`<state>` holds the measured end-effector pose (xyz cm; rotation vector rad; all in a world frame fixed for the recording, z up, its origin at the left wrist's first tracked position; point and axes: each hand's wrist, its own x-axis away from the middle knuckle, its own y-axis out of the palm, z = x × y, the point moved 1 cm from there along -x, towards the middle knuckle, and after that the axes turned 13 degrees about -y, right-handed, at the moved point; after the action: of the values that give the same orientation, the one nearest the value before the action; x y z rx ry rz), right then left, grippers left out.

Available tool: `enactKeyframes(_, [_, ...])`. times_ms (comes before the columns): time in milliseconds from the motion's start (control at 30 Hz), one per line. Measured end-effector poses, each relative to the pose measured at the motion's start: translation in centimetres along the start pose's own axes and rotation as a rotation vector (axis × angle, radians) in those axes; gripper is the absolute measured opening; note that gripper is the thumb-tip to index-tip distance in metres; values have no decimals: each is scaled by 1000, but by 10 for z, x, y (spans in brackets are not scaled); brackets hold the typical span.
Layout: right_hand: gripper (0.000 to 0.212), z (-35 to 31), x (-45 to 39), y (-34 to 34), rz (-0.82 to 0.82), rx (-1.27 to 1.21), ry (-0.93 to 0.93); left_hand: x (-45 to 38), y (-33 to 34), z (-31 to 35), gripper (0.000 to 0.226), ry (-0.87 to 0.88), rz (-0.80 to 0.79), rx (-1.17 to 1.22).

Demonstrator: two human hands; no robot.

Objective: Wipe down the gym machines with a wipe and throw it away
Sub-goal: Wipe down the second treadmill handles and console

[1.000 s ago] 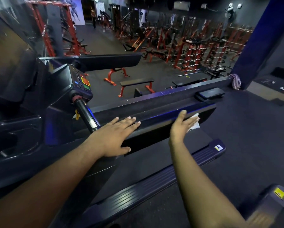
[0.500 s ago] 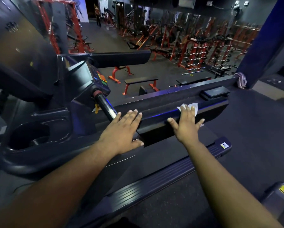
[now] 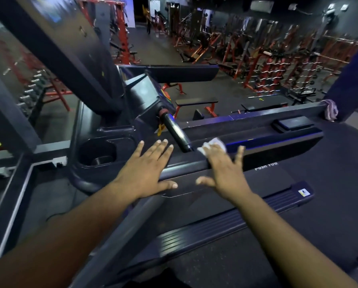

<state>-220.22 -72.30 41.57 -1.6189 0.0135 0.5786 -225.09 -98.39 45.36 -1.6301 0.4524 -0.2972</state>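
Observation:
A black treadmill stands in front of me, with its long side handrail (image 3: 257,148) running left to right. My right hand (image 3: 223,173) lies flat on the rail with fingers spread, pressing a white wipe (image 3: 214,144) that shows beyond the fingertips. My left hand (image 3: 147,173) rests flat and open on the rail's near left part, holding nothing. The console (image 3: 147,94) and a black handle bar (image 3: 177,133) rise just beyond my hands.
A cup holder (image 3: 98,152) sits in the console tray at the left. The treadmill belt (image 3: 298,183) and side step (image 3: 236,223) lie below the rail. A cloth (image 3: 330,110) hangs on the far rail end. Red weight racks and benches (image 3: 196,103) fill the floor beyond.
My right hand has slid the wipe leftward along the rail toward the handle bar. The left hand stayed flat on the rail. My view has swung left.

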Motion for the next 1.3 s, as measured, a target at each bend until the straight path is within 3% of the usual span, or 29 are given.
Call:
enactKeyframes(133, [123,-17,-11,-7,-50,-30,219,22,5,-29,111,-20,25,-3])
enactKeyframes(400, [133,-209,-56,18,-118,-148,-175,64,15,-96,105,-100,49,25])
enactKeyframes(533, [117,-181,-56,8,-129,-141,-256,79,21,-127,124,-105,83,113])
enactKeyframes(667, [104,-126,-37,3,-44,-66,36,87,29,-143,124,-113,98,177])
enactKeyframes(800, [121,-152,-44,7,-16,-64,179,88,34,-147,123,-96,81,223])
enactKeyframes(933, [128,-222,-63,19,-31,-68,53,90,33,-149,113,-86,84,227])
enactKeyframes(1033, [124,-248,-69,25,-57,-44,-84,91,35,-151,118,-75,100,260])
enactKeyframes(1167, [105,-221,-66,17,-88,-64,-295,91,35,-151,121,-76,91,269])
enactKeyframes(1300, [95,-168,-60,8,-75,-35,-228,89,33,-150,120,-83,59,243])
